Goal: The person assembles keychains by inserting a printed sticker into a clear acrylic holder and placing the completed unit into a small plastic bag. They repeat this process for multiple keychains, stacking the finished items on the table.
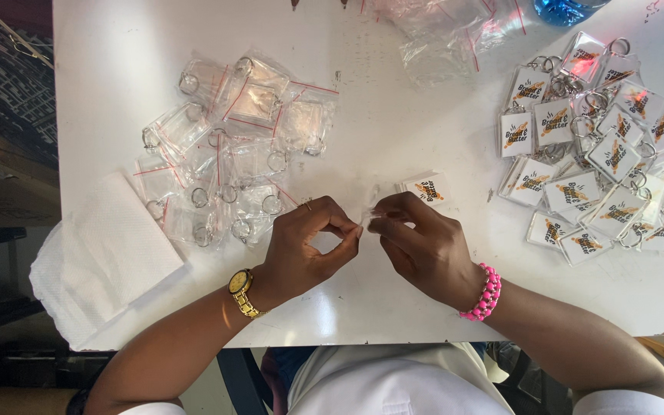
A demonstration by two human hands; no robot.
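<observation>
A white table (pixel 393 131) carries everything. Near its front edge, the left hand (pixel 305 246) and right hand (pixel 420 242) pinch a small clear keychain case (pixel 369 215) between fingertips. Bagged cases (pixel 232 146) lie toward the left edge, printed keychains (pixel 593 146) toward the right.

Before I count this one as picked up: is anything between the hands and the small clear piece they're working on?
Nothing visible. The left hand and right hand both pinch the small clear piece directly at their fingertips, above bare white table.
</observation>
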